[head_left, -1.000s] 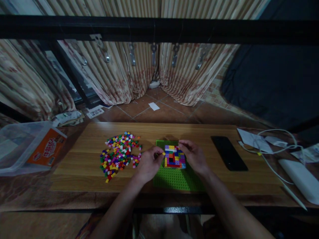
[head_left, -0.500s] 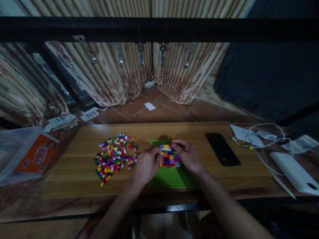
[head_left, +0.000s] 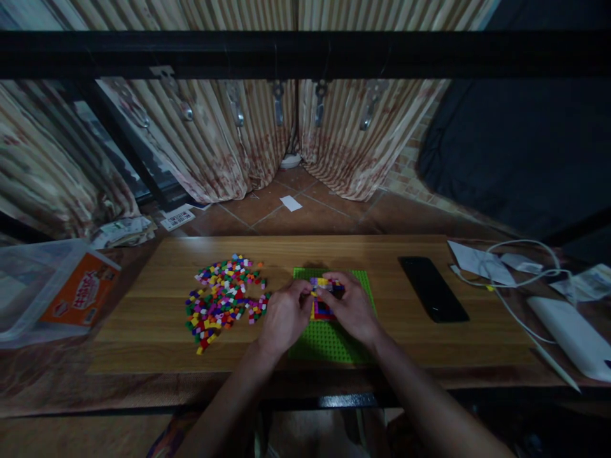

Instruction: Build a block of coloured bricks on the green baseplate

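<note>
A square build of multicoloured toy bricks (head_left: 324, 310) sits on a green studded baseplate (head_left: 329, 343). At the build's left edge is my left hand (head_left: 285, 317), its thumb and fingertips pinched together; whatever they hold is too small to make out. My right hand (head_left: 352, 306) reaches over the right side of the build. Its thumb lies across the top bricks and its fingers curl at the far edge, gripping the build there. Both hands hide much of the build. Left of the baseplate, loose small bricks (head_left: 224, 299) lie in a wide pile.
A black phone (head_left: 433, 289) lies right of the baseplate on the wooden board (head_left: 157, 343). Farther right are a white cable (head_left: 529, 277), papers and a white power bank (head_left: 570, 337). A clear plastic box with an orange label (head_left: 81, 292) stands at the left.
My right thumb has moved left onto the top of the build, and the right fingers have closed in at its far edge. The left hand stays at the left edge. The view has shifted slightly.
</note>
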Demonstrator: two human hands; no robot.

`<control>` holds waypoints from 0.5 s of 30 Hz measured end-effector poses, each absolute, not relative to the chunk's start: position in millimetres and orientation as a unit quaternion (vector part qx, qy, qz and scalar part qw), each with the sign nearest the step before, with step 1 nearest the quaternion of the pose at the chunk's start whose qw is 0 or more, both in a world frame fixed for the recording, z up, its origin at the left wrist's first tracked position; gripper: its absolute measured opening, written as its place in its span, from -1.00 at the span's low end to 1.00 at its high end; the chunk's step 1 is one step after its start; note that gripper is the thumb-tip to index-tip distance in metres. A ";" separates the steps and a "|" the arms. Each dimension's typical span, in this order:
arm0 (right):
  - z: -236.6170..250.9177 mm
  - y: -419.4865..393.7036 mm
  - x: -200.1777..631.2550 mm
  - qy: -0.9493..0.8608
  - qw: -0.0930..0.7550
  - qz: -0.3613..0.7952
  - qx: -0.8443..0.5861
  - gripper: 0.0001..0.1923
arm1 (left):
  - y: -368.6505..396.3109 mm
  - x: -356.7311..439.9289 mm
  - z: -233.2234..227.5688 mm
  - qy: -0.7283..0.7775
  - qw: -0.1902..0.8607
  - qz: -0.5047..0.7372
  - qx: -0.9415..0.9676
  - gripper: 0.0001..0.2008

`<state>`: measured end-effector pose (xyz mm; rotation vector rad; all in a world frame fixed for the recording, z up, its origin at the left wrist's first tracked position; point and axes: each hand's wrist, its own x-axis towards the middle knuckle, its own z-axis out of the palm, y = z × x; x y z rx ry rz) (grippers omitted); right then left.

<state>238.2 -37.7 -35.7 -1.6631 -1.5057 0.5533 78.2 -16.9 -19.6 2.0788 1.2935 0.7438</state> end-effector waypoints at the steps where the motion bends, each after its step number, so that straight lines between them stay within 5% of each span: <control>1: -36.7 -37.0 237.6 -0.593 0.403 0.218 -0.661 -0.68 | -16.9 78.4 -19.9 0.485 0.288 0.280 0.777 -0.90; 15: -42.1 -33.1 236.6 -0.531 0.414 0.300 -0.676 -0.60 | -20.3 79.3 -25.5 0.490 0.310 0.300 0.757 -0.85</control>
